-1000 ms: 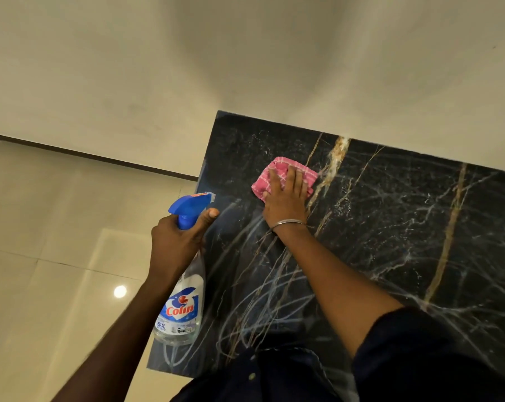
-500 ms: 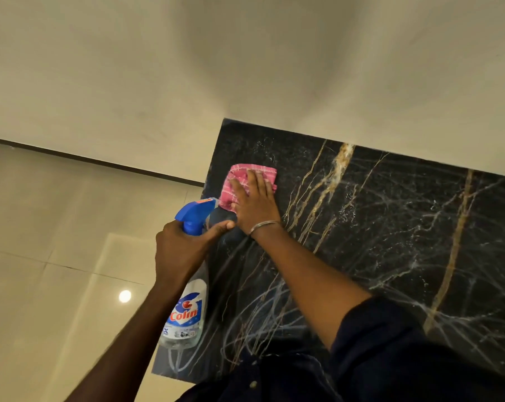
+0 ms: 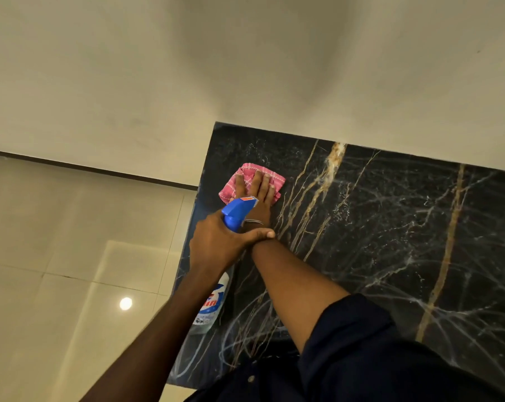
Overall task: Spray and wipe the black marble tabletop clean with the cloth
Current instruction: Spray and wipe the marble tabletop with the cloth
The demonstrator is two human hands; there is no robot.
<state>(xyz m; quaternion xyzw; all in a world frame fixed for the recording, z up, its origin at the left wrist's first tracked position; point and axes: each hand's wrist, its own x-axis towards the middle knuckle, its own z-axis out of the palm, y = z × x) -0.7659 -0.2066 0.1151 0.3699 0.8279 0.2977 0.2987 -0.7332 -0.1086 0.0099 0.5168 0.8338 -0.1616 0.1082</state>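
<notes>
One cloth (image 3: 230,189) under straight right fingers (image 3: 257,181), one spray bottle (image 3: 235,211) clamped in left fingers (image 3: 260,235), one black marble tabletop (image 3: 390,227).

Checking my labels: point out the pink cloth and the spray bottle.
pink cloth (image 3: 228,190): head view, bare left corner.
spray bottle (image 3: 235,211): head view, blue trigger head.

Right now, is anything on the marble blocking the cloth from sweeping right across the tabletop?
Nothing visible does. The right hand presses the pink cloth near the far left corner of the tabletop; the surface to its right is bare. The left hand, gripping the spray bottle, crosses the right wrist, outside that path.
</notes>
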